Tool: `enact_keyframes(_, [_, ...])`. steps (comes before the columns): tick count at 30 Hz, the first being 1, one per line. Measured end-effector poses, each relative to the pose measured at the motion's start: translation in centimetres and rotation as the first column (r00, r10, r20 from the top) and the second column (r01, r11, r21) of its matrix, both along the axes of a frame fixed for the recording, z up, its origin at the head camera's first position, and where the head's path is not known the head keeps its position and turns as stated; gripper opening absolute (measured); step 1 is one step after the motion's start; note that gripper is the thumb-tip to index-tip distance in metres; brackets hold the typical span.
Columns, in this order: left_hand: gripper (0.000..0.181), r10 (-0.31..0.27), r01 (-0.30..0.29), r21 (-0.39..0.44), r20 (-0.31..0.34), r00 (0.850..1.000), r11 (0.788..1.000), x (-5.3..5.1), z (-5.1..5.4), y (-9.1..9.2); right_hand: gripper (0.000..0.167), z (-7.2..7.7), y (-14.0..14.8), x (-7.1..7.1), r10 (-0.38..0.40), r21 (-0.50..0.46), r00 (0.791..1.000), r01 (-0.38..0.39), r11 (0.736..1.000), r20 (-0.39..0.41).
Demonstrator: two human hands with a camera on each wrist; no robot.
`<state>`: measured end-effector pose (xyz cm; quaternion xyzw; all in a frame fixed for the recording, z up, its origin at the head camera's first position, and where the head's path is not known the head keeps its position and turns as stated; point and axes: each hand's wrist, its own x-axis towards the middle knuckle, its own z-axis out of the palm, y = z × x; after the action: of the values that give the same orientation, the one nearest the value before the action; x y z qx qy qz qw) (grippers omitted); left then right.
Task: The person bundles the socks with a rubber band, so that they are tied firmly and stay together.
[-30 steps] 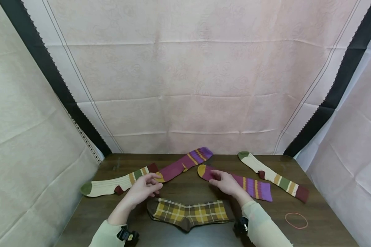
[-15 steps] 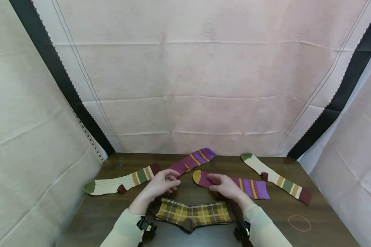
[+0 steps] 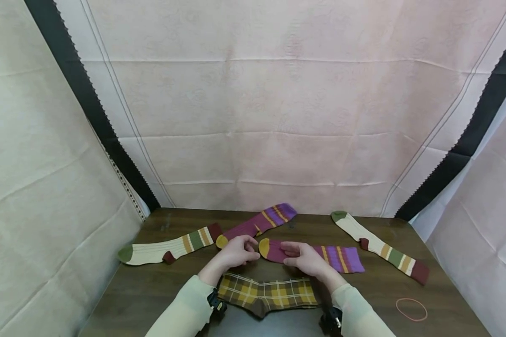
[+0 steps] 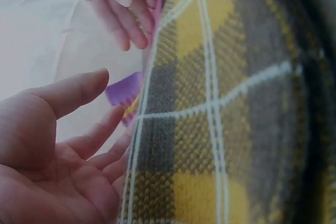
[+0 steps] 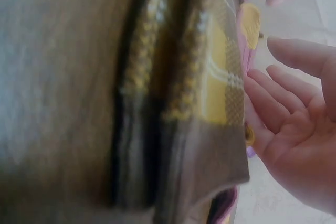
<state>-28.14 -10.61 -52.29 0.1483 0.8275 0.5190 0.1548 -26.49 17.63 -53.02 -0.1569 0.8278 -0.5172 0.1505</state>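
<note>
Left cream sock (image 3: pixel 164 252): lower left.
Left hand (image 3: pixel 237 252): lower centre, fingers loose.
Plaid socks (image 3: pixel 266 293): bottom centre.
Right hand (image 3: pixel 307 260): apart from left hand, fingers loose.
Lower purple sock (image 3: pixel 341 259): lower centre, partly hidden by right hand; contact cannot be told.

Left hand (image 3: pixel 238 252) now closer to right hand (image 3: pixel 307 259)

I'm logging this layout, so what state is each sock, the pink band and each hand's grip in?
left grip: fingers relaxed, holding nothing
right grip: fingers relaxed, holding nothing
far purple sock: unrolled, slanted
near purple sock: unrolled, partly hidden
left cream sock: unrolled
right cream sock: unrolled, slanted
plaid socks: stacked, flat
pink band: loose loop
</note>
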Motion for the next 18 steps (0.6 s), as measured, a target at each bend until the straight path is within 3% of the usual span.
enact_keyframes(8, [0.039,0.09,-0.091,0.009,0.091,0.992,0.996,0.1,0.0,0.5,0.053,-0.2,-1.2,0.1,0.113,-0.053,0.993,-0.111,0.992,0.031])
enact_keyframes(14, [0.039,0.164,-0.161,-0.043,0.064,0.984,0.986,0.0,0.4,0.6,0.052,-0.2,-1.8,0.1,0.15,-0.034,0.989,-0.15,0.988,0.009])
enact_keyframes(18, [0.044,0.175,-0.17,-0.078,0.056,0.983,0.982,-0.3,0.5,0.6,0.051,-0.2,-1.9,0.3,0.161,-0.018,0.987,-0.161,0.987,0.005])
